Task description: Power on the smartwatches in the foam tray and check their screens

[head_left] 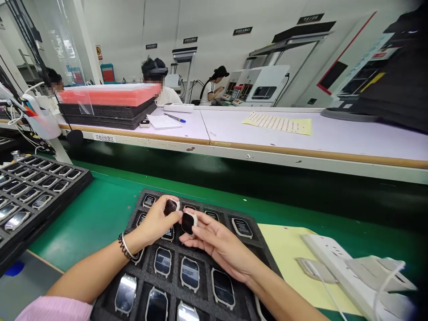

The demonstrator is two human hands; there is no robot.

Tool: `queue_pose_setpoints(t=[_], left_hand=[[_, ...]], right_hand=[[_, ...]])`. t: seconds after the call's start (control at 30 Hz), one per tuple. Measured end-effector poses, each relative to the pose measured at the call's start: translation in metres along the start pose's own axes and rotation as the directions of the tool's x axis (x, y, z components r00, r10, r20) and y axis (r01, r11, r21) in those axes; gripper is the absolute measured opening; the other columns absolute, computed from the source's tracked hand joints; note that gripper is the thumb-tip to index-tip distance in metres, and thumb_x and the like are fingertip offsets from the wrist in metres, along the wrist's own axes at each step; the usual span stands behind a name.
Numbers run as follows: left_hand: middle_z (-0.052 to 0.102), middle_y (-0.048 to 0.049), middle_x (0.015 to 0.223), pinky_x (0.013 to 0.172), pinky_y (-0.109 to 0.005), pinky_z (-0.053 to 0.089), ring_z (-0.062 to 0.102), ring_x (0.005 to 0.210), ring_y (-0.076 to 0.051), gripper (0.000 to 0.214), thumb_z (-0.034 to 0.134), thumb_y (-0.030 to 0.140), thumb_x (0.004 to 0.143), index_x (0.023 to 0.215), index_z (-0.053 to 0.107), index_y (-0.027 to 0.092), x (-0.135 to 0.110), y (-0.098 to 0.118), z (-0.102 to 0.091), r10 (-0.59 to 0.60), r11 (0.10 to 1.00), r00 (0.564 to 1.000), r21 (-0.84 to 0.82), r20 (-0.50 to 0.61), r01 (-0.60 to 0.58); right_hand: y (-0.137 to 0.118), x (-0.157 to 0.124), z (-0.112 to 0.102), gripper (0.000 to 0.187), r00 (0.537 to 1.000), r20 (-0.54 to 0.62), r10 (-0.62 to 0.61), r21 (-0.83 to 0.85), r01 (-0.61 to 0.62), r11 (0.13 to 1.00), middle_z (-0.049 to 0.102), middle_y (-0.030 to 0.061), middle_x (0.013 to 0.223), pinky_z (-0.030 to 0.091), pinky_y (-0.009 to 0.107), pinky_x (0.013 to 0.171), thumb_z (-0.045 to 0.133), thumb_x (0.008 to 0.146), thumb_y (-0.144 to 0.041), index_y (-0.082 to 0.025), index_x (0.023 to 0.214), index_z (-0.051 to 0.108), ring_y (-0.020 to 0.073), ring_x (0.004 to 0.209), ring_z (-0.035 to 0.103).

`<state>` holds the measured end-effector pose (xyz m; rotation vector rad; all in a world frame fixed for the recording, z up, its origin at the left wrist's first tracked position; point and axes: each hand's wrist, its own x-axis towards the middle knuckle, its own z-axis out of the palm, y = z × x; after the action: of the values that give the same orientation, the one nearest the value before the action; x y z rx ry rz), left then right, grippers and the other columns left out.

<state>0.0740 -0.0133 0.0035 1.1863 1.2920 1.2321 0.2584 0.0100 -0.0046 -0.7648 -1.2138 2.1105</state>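
My left hand [160, 218] grips a smartwatch case [171, 206] with a dark screen, between thumb and fingers. Close beside it, my right hand [217, 234] pinches a second smartwatch case [189, 223], its black screen tilted toward me. Both are strapless with pale frames. Under my hands lies a black foam tray [207, 276] with watch cases in its pockets. Some of these, such as the watch case [242, 227] at the tray's upper right, show lines of white text. Nearer ones, like the watch case [190, 273] in the middle, have dark, reflective screens.
Another foam tray [78, 180] full of watch cases sits at left on the green mat [110, 196]. A white power strip [334, 258] with cables and yellow paper [281, 240] lie at right. A raised shelf [227, 129] holds stacked foam trays [107, 109]. People sit beyond.
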Motion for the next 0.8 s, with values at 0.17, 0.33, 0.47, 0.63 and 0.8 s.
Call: queue_pose_setpoints(t=[0.17, 0.33, 0.47, 0.63, 0.8], left_hand=[[0.062, -0.0031, 0.097, 0.082, -0.032, 0.046, 0.056, 0.092, -0.020, 0.037, 0.060, 0.019, 0.077, 0.114, 0.056, 0.019, -0.003, -0.006, -0.003, 0.091, 0.972, 0.994, 0.212, 0.054, -0.101], [0.061, -0.0040, 0.100, 0.076, -0.031, 0.046, 0.056, 0.086, -0.019, 0.041, 0.059, 0.023, 0.080, 0.121, 0.053, 0.019, -0.007, -0.006, -0.003, 0.131, 0.958, 0.991, 0.255, 0.032, -0.135], [0.058, -0.0005, 0.088, 0.063, -0.027, 0.041, 0.052, 0.071, -0.015, 0.045, 0.062, 0.028, 0.081, 0.125, 0.052, 0.021, -0.010, -0.004, -0.001, 0.081, 0.963, 0.996, 0.257, 0.033, -0.087], [0.060, -0.0008, 0.092, 0.061, -0.025, 0.041, 0.051, 0.069, -0.014, 0.044, 0.062, 0.027, 0.080, 0.122, 0.053, 0.021, -0.011, -0.002, 0.000, 0.072, 0.954, 0.996, 0.289, 0.048, -0.082], [0.060, -0.0016, 0.094, 0.061, -0.024, 0.041, 0.051, 0.070, -0.014, 0.044, 0.060, 0.026, 0.079, 0.122, 0.053, 0.020, -0.011, -0.002, 0.001, 0.088, 0.941, 0.994, 0.322, 0.057, -0.102]], right_hand=[[0.003, -0.002, -0.008, 0.050, 1.000, 0.014, -0.007, 0.019, 0.006, 1.000, 0.068, 0.0057, 0.111, 0.059, 0.037, 0.089, 0.084, 0.078, -0.035, -0.026, 0.123, 0.063, 0.0193, 0.088, 0.074], [-0.001, -0.005, -0.011, 0.050, 0.998, 0.031, -0.056, 0.046, 0.055, 0.997, 0.069, 0.0046, 0.110, 0.061, 0.033, 0.083, 0.085, 0.077, -0.034, -0.025, 0.121, 0.061, 0.0185, 0.085, 0.075], [-0.001, -0.004, -0.013, 0.054, 0.998, 0.041, -0.047, 0.089, 0.043, 0.995, 0.068, 0.0079, 0.119, 0.061, 0.033, 0.084, 0.083, 0.079, -0.034, -0.024, 0.126, 0.059, 0.0191, 0.087, 0.075], [-0.003, -0.003, -0.017, 0.058, 0.998, 0.048, -0.041, 0.145, 0.033, 0.989, 0.068, 0.0095, 0.123, 0.060, 0.033, 0.086, 0.085, 0.078, -0.034, -0.022, 0.128, 0.058, 0.0195, 0.090, 0.075], [-0.006, -0.004, -0.017, 0.057, 0.995, 0.091, -0.034, 0.154, 0.020, 0.988, 0.069, 0.0070, 0.117, 0.061, 0.031, 0.080, 0.087, 0.075, -0.034, -0.022, 0.124, 0.060, 0.0190, 0.086, 0.075]])
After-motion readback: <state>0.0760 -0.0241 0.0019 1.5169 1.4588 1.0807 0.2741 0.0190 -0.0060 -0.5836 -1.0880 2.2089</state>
